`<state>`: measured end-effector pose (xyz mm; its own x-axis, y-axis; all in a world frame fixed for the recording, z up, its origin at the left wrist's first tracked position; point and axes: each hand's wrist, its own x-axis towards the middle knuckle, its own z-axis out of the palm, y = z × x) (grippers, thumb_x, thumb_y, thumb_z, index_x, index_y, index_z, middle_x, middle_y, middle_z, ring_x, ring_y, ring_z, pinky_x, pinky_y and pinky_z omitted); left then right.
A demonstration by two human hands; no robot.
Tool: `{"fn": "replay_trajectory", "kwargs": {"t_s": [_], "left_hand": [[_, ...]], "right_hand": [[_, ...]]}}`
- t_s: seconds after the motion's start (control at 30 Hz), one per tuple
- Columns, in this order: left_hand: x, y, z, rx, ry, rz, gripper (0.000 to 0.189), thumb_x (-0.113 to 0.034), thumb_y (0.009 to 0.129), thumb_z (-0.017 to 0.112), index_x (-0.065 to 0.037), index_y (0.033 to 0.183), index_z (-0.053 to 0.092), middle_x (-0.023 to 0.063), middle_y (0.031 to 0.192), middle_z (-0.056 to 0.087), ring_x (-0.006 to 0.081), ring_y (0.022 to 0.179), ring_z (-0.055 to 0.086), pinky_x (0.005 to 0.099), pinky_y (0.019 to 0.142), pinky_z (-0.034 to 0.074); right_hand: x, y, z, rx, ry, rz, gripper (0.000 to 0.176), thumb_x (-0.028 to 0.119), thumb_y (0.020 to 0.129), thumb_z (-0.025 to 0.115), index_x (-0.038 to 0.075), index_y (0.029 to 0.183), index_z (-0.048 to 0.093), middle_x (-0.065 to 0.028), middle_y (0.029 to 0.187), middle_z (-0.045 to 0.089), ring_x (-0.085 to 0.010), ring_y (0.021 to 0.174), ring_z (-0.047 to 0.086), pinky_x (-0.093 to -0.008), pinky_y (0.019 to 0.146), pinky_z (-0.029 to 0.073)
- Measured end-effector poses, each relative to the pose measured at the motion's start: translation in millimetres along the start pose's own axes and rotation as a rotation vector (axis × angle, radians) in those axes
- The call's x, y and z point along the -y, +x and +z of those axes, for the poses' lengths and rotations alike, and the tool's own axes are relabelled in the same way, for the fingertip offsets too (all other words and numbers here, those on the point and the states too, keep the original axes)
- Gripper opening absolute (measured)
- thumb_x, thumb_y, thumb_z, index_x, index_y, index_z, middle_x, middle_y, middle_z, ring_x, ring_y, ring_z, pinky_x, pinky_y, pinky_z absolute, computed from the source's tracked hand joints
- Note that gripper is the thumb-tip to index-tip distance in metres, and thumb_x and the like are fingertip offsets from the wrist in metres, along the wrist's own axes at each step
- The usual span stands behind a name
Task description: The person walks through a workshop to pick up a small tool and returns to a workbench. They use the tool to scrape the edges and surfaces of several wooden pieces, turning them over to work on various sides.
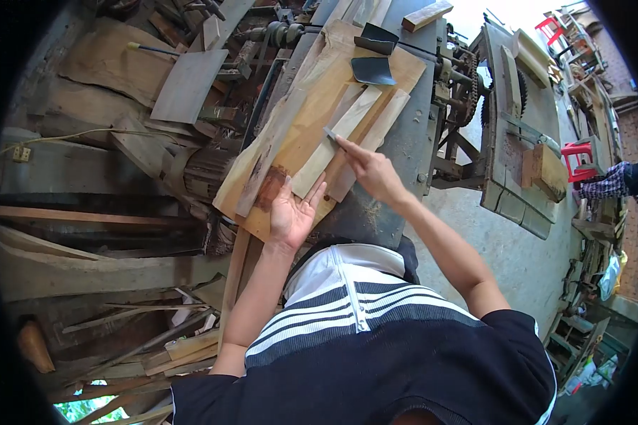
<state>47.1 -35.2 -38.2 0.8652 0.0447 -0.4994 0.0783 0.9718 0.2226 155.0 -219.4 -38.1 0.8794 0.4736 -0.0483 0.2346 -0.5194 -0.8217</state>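
Note:
A pale wooden strip lies lengthwise on a wide wooden board. At the strip's near end my left hand is palm up, with the thumb on one side and the fingers on the other. My right hand presses a small grey folded piece of sandpaper onto the strip's face, index finger stretched along it. To the right lies another pale strip. Beyond the strips are two curled black sheets, one nearer and one farther.
The board rests on a grey metal machine table. A short wood block sits at its far end. On the right stand a saw bench and a red stool, with a person's checked sleeve beside it. Scrap wood is piled at left.

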Motion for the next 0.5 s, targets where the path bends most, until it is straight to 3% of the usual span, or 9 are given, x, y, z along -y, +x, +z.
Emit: {"fn": "replay_trajectory", "kwargs": {"t_s": [0.1,0.2,0.23,0.27,0.33,0.5], "left_hand": [[3,-4,6,0.029,0.000,0.003,0.046,-0.031,0.109,0.034,-0.001,0.144,0.041,0.0204,0.144,0.050,0.0372,0.133,0.050,0.0507,0.116,0.039],[6,-5,9,-0.089,0.084,0.080,0.048,-0.031,0.110,0.030,0.002,0.143,0.041,0.0224,0.146,0.048,0.0408,0.135,0.047,0.0517,0.117,0.038],[5,-1,-1,0.013,0.010,0.029,0.048,-0.031,0.110,0.031,0.004,0.141,0.042,0.0206,0.142,0.052,0.0346,0.131,0.052,0.0485,0.114,0.043],[6,-5,1,0.007,0.011,0.025,0.048,-0.031,0.110,0.031,0.004,0.141,0.042,0.0206,0.142,0.052,0.0346,0.131,0.052,0.0485,0.114,0.043],[9,-8,13,-0.012,0.050,0.081,0.047,-0.030,0.110,0.032,0.005,0.139,0.044,0.0203,0.141,0.053,0.0339,0.130,0.053,0.0476,0.113,0.044],[0,1,7,-0.010,0.044,0.117,0.046,-0.027,0.110,0.033,0.006,0.141,0.041,0.0218,0.144,0.050,0.0341,0.134,0.049,0.0483,0.116,0.041]], "right_hand": [[41,-40,20,0.138,-0.178,-0.215,0.055,0.016,0.094,0.059,0.026,0.147,0.049,-0.0178,0.101,0.069,-0.0374,0.084,0.070,-0.0450,0.076,0.057],[56,-44,7,0.213,-0.297,-0.197,0.058,0.013,0.091,0.059,0.026,0.147,0.049,-0.0183,0.098,0.069,-0.0365,0.080,0.070,-0.0453,0.071,0.058],[33,-32,9,0.094,-0.232,-0.207,0.058,0.013,0.091,0.059,0.025,0.147,0.049,-0.0183,0.094,0.068,-0.0367,0.078,0.070,-0.0457,0.070,0.057],[8,-17,8,-0.026,-0.166,-0.211,0.058,0.013,0.091,0.060,0.024,0.146,0.049,-0.0183,0.090,0.068,-0.0370,0.077,0.069,-0.0460,0.069,0.057],[15,0,-9,-0.040,-0.201,-0.124,0.057,0.013,0.091,0.060,0.024,0.146,0.050,-0.0179,0.084,0.067,-0.0368,0.075,0.069,-0.0457,0.068,0.057],[49,-27,12,0.103,-0.272,-0.289,0.054,0.013,0.090,0.059,0.023,0.143,0.052,-0.0168,0.089,0.069,-0.0352,0.078,0.070,-0.0449,0.068,0.057]]}}
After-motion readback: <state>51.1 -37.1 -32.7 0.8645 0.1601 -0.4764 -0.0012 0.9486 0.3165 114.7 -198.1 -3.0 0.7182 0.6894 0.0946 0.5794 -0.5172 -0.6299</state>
